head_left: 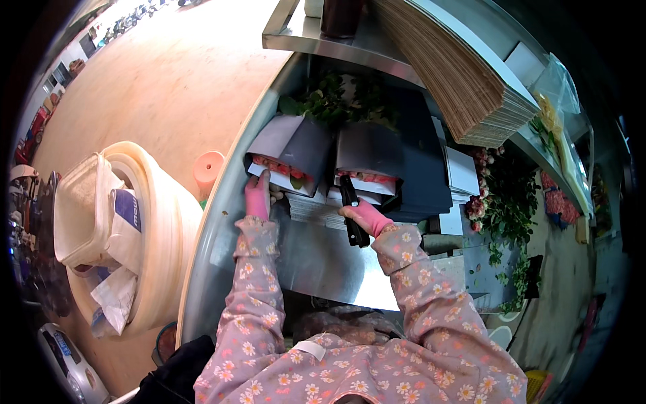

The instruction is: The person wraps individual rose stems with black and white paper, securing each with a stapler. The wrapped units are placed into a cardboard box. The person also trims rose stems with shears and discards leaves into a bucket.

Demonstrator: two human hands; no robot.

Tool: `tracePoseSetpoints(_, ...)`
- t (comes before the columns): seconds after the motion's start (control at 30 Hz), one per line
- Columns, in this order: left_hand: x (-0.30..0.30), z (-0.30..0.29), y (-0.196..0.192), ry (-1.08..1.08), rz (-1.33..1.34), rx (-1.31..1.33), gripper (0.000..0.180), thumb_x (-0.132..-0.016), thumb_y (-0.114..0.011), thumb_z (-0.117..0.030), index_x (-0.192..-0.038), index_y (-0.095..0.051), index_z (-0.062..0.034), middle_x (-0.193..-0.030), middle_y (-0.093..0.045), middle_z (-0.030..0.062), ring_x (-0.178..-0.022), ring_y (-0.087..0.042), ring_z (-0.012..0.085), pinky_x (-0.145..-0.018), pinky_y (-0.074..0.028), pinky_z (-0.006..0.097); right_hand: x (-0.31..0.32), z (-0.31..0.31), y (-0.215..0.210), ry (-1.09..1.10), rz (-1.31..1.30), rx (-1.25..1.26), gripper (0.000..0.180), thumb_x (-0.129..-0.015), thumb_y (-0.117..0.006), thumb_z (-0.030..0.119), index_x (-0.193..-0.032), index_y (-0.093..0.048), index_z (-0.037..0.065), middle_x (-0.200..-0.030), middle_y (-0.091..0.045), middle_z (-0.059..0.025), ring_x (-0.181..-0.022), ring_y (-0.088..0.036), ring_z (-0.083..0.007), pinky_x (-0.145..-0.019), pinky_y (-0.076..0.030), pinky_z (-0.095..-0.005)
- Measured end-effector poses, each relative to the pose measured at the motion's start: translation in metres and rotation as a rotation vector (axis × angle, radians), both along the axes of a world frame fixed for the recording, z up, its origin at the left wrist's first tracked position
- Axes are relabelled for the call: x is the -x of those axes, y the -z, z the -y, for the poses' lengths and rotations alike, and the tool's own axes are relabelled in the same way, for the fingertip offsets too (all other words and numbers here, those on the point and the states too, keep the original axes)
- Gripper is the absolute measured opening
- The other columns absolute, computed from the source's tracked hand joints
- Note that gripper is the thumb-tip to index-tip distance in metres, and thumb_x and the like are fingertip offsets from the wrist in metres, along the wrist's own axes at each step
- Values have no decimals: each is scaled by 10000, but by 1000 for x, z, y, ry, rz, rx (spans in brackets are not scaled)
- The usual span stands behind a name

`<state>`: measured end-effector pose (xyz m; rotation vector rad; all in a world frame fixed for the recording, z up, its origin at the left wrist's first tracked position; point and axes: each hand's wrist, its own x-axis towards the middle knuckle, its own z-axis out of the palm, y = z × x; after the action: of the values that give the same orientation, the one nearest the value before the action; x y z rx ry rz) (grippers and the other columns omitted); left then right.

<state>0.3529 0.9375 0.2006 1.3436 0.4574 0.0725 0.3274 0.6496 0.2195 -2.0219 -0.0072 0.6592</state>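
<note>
My left hand [258, 195], in a pink glove, presses against the lower edge of a grey paper-wrapped bunch of pink roses [286, 151] lying on the metal table [323, 262]. My right hand [367, 217], also gloved in pink, grips a black stapler-like tool [351, 210] at the lower edge of a second grey-wrapped rose bunch [369, 156]. Both bunches lie side by side with green leaves [336, 99] sticking out at the far end. A stack of white paper sheets [311, 206] lies under them.
A large stack of corrugated cardboard sheets [464, 81] leans on the metal shelf [316, 40] above. Loose roses and leaves [501, 202] lie at the right. White stacked tubs and a bucket [128, 222] stand at the left on the floor, next to an orange cup [207, 168].
</note>
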Motion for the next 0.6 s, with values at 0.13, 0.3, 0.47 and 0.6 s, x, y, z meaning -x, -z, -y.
tracePoseSetpoints(0.13, 16, 26, -8, -77, 145, -1, 317, -971, -525, -353, -988, -568, -40, -642, -584, 36, -496, -590, 125, -426, -384, 213, 1, 2, -2, 40, 4, 52, 389, -798, -659, 335, -971, -579, -4, -783, -583, -53, -693, -546, -160, -662, -446, -306)
tracePoseSetpoints(0.3, 7, 19, 24, -122, 218, 155, 315, -974, -529, -362, -990, -557, -48, -631, -583, 29, -520, -599, 118, -450, -390, 207, -2, -2, -10, -14, -43, -6, 483, -771, -682, 368, -1025, -563, -25, -811, -592, -73, -737, -558, -180, -699, -458, -310)
tracePoseSetpoints(0.47, 14, 24, 6, -9, 299, -39, 281, -966, -556, -309, -1047, -579, -41, -716, -637, 48, -548, -605, 131, -479, -414, 228, 3, 7, 15, 61, 40, 46, 577, -744, -691, 402, -1076, -539, -44, -866, -606, -116, -802, -579, -218, -754, -469, -332)
tracePoseSetpoints(0.6, 19, 11, -8, 32, 492, -583, 281, -969, -560, -252, -1147, -589, -36, -832, -671, 48, -694, -634, 99, -582, -475, 225, 2, 7, 14, 49, 0, -3, 497, -765, -710, 320, -1086, -534, -16, -846, -587, -64, -766, -550, -158, -727, -465, -302)
